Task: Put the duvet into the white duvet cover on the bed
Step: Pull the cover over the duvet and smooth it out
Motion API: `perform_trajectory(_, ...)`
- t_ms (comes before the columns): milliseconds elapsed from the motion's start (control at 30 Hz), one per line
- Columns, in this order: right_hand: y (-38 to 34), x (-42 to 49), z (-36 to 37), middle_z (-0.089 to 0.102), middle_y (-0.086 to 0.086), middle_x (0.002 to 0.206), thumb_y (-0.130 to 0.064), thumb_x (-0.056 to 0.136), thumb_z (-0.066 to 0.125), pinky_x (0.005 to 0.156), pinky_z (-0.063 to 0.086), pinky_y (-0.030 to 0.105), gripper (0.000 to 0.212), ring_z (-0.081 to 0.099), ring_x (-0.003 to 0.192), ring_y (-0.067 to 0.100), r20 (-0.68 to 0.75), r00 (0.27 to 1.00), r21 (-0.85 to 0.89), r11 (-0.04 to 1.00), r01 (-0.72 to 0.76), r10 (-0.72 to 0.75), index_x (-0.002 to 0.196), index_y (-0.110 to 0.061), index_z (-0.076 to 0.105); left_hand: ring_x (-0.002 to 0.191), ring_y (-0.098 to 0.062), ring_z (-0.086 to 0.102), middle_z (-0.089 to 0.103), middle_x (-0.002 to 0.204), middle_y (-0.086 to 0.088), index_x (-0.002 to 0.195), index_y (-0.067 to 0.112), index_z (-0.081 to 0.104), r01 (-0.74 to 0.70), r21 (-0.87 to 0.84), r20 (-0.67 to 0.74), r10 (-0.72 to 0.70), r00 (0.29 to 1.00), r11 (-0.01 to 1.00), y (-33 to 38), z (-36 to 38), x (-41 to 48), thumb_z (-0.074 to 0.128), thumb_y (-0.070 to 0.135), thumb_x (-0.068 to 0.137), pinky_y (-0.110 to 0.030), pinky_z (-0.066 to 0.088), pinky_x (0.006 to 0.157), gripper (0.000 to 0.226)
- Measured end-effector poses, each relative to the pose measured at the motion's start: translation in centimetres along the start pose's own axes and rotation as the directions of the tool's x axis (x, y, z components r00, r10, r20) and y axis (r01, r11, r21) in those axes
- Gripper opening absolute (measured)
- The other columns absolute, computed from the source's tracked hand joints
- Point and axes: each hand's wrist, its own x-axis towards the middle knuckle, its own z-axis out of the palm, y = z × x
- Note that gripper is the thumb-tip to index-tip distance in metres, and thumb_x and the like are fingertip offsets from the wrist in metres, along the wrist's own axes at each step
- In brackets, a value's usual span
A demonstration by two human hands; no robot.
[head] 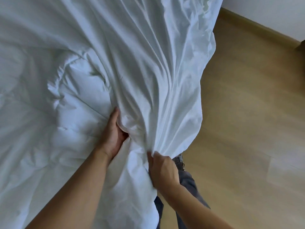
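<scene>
The thin white duvet cover [156, 71] lies in long creases across the bed and hangs over its right edge. The thicker quilted duvet [79, 90] bulges out at centre left, partly under the cover. My left hand [115, 134] grips a bunched fold where cover and duvet meet, fingers curled into the cloth. Lower right of it, my right hand [162, 171] pinches a gathered edge of the cover, its fingertips hidden in the fabric. Both forearms reach in from the bottom of the frame.
White bedding [24, 38] fills the left and top of the view. Wooden floor [247, 129] runs along the right of the bed, with a white wall [272, 12] at the top right. My trouser leg and shoe [179, 161] stand at the bed's edge.
</scene>
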Motion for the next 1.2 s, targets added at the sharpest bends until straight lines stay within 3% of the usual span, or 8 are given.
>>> perform_trajectory(333, -3.6, 7.9, -9.6, 0.055, 0.012, 0.127, -0.075, 0.082, 0.057, 0.097, 0.041, 0.041, 0.074, 0.051, 0.121, 0.031, -0.291, 0.952, 0.388, 0.921, 0.028, 0.094, 0.129, -0.019, 0.048, 0.072, -0.029, 0.066, 0.069, 0.067, -0.010, 0.074, 0.005, 0.073, -0.106, 0.427, -0.290, 0.247, 0.925, 0.898, -1.7, -0.7, -1.0, 0.049, -0.007, 0.077, -0.034, 0.051, 0.061, 0.026)
perform_trajectory(467, -6.5, 11.0, -8.2, 0.068, 0.021, 0.098, -0.059, 0.100, 0.041, 0.073, 0.041, 0.038, 0.050, 0.063, 0.099, 0.043, -0.235, 0.969, 0.364, 0.931, 0.016, 0.075, 0.087, -0.013, 0.058, 0.089, -0.031, 0.071, 0.075, 0.088, -0.008, 0.101, 0.011, 0.072, -0.094, 0.504, -0.245, 0.247, 0.937, 0.859, -0.5, 1.0, -1.8, 0.051, -0.005, 0.081, -0.039, 0.059, 0.076, 0.033)
perform_trajectory(567, -5.5, 6.7, -4.6, 0.065, 0.018, 0.080, -0.059, 0.102, 0.030, 0.062, 0.039, 0.039, 0.054, 0.065, 0.083, 0.044, -0.241, 0.970, 0.204, 0.979, 0.021, 0.030, 0.074, -0.018, 0.049, 0.109, -0.034, 0.059, 0.063, 0.115, -0.011, 0.122, 0.009, 0.054, -0.146, 0.871, -0.266, 0.701, 0.662, 0.469, 1.9, 3.6, -2.4, 0.071, 0.020, 0.077, -0.040, 0.048, 0.092, 0.049)
perform_trajectory(667, -4.0, 2.1, -1.1, 0.068, 0.017, 0.087, -0.052, 0.103, 0.035, 0.062, 0.041, 0.039, 0.041, 0.067, 0.083, 0.041, 0.038, 0.987, 0.004, 0.988, 0.155, -0.155, 0.083, -0.020, 0.051, 0.113, -0.038, 0.053, 0.057, 0.120, -0.018, 0.125, 0.005, 0.057, -0.252, 0.953, 0.252, 0.900, 0.355, -0.167, 4.6, 7.3, -1.1, 0.073, 0.033, 0.079, -0.044, 0.042, 0.096, 0.056)
perform_trajectory(800, -4.0, 0.8, -2.1, 0.065, 0.010, 0.086, -0.064, 0.101, 0.024, 0.063, 0.035, 0.036, 0.045, 0.063, 0.081, 0.037, 0.128, 0.958, 0.063, 0.966, 0.250, -0.256, 0.079, -0.025, 0.035, 0.102, -0.038, 0.063, 0.068, 0.106, -0.015, 0.108, 0.013, 0.066, -0.140, 0.975, 0.213, 0.568, 0.795, -0.171, 5.7, 9.3, 2.0, 0.066, 0.027, 0.093, -0.042, 0.048, 0.084, 0.020)
perform_trajectory(933, -4.0, 6.3, -7.2, 0.059, 0.001, 0.099, -0.073, 0.091, 0.043, 0.074, 0.049, 0.039, 0.053, 0.057, 0.089, 0.024, -0.538, 0.843, 0.404, 0.879, 0.253, 0.005, 0.105, -0.023, 0.055, 0.080, -0.034, 0.066, 0.070, 0.080, -0.010, 0.086, 0.012, 0.067, -0.168, 0.984, 0.171, 0.588, 0.791, -0.060, 5.7, 6.7, 1.6, 0.070, 0.017, 0.090, -0.033, 0.047, 0.069, 0.007)
perform_trajectory(1033, -5.0, 13.0, -11.1, 0.055, 0.011, 0.126, -0.072, 0.085, 0.056, 0.093, 0.045, 0.038, 0.073, 0.053, 0.115, 0.030, -0.287, 0.940, 0.574, 0.819, 0.014, 0.185, 0.134, -0.019, 0.043, 0.072, -0.029, 0.062, 0.062, 0.067, 0.002, 0.074, 0.018, 0.061, -0.102, 0.989, 0.139, 0.472, 0.870, -0.103, 6.7, 4.6, -0.1, 0.074, 0.018, 0.083, -0.030, 0.044, 0.065, 0.016)
perform_trajectory(1200, -7.4, 15.3, -11.0, 0.062, 0.012, 0.078, -0.051, 0.100, 0.050, 0.067, 0.043, 0.036, 0.042, 0.060, 0.080, 0.035, -0.151, 0.985, 0.584, 0.811, 0.019, 0.085, 0.078, -0.016, 0.047, 0.085, -0.025, 0.064, 0.065, 0.080, 0.000, 0.070, 0.023, 0.058, 0.128, 0.916, -0.072, 0.158, 0.985, -0.381, 11.1, 2.1, -3.1, 0.071, 0.022, 0.081, -0.030, 0.048, 0.070, 0.017)
